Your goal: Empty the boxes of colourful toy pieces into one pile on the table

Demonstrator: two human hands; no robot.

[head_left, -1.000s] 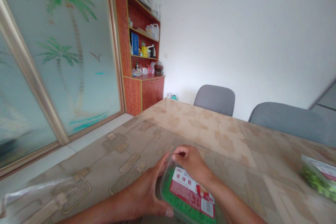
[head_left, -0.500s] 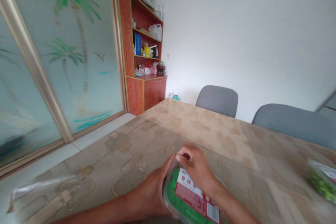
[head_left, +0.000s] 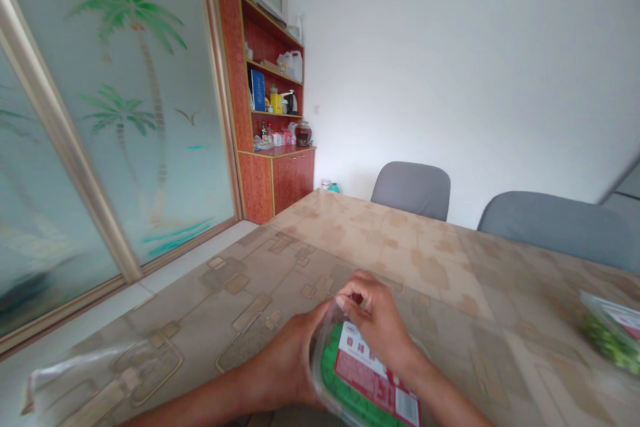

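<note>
Frosted glass panels [head_left: 190, 100] painted with green palm trees stand at your far left, set in a metallic frame, and below them a piece of clear plastic [head_left: 75, 373] lies crumpled along the near left part of the patterned surface [head_left: 425, 240]. Next comes a red-brown cabinet [head_left: 256, 180] in the corner, its shelves carrying a blue book or folder [head_left: 257, 90], a yellow item [head_left: 275, 103], white jugs [head_left: 291, 65] and a dark, rounded jar [head_left: 303, 133]. Near the middle, close to you, your left hand [head_left: 297, 360] is wrapped around the left side of a clear plastic tub [head_left: 345, 390] with bright green inside and a red-and-white label on top. Your right hand [head_left: 377, 320] reaches over the tub, its thumb and forefinger pinched together at the far corner, the wrist covering part of the label. Past it, two grey chairs [head_left: 411, 190] stand at the far side, against a plain white wall [head_left: 450, 67]. At the far right, a second clear container [head_left: 607, 340] with paler green contents rests on the surface, cut off by the view's edge.
</note>
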